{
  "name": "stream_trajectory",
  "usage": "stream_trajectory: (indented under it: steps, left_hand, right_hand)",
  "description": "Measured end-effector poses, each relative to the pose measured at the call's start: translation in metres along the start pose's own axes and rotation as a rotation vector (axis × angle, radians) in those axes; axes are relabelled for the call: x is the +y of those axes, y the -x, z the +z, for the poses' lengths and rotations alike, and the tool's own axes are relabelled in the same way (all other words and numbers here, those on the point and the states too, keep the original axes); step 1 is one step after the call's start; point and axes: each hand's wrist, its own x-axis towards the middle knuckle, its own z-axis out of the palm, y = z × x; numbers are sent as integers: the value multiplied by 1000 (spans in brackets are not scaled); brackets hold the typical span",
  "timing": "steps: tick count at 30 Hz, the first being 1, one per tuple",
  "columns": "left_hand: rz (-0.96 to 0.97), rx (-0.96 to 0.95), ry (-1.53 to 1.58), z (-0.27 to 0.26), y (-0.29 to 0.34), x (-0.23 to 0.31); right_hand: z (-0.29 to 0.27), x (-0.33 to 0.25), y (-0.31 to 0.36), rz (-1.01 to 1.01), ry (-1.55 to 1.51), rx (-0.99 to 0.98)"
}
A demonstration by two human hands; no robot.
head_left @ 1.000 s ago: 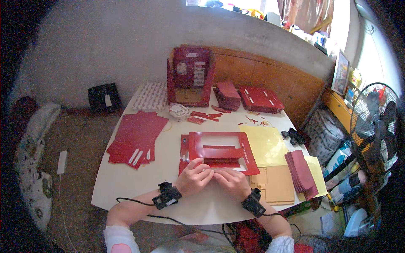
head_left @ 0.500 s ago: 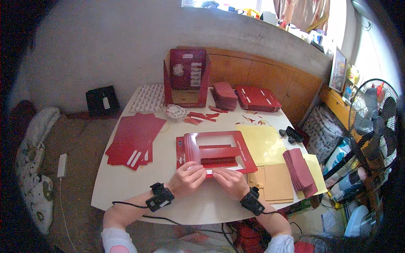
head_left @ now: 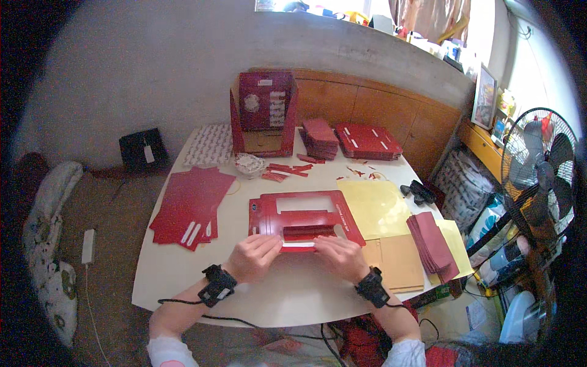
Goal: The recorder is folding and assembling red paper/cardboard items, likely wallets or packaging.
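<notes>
1. Apparently light, stiffish and slick — the red card (head_left: 307, 219) lies on the white table (head_left: 278, 296), its cut-out frame liable to bend.
2. Left hand (head_left: 249, 257) and right hand (head_left: 342, 260) curl fingers at the white strip (head_left: 298, 244) — pinching or pressing, I cannot tell.
3. Best held by the outer border.

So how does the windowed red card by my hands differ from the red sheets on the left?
The windowed red card has a large rectangular opening; the red sheets show none that large. The card's near edge meets your left hand and right hand; the sheets lie untouched. Both are red and lie on the white table.
</notes>
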Motion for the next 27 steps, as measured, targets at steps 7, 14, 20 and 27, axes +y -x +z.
stream_trajectory:
  steps: [7,14,20,27]
  left_hand:
    - [-7,-87,-70,-1,3,-2]
    - [66,-65,-88,11,-7,28]
    - [13,-28,42,13,-1,25]
    - [-14,-131,82,12,3,23]
  right_hand:
    - [-5,5,6,36,40,-23]
    - [8,-26,-6,-118,111,-74]
    - [2,-12,-5,-140,32,-94]
    - [-3,-6,3,-103,73,-110]
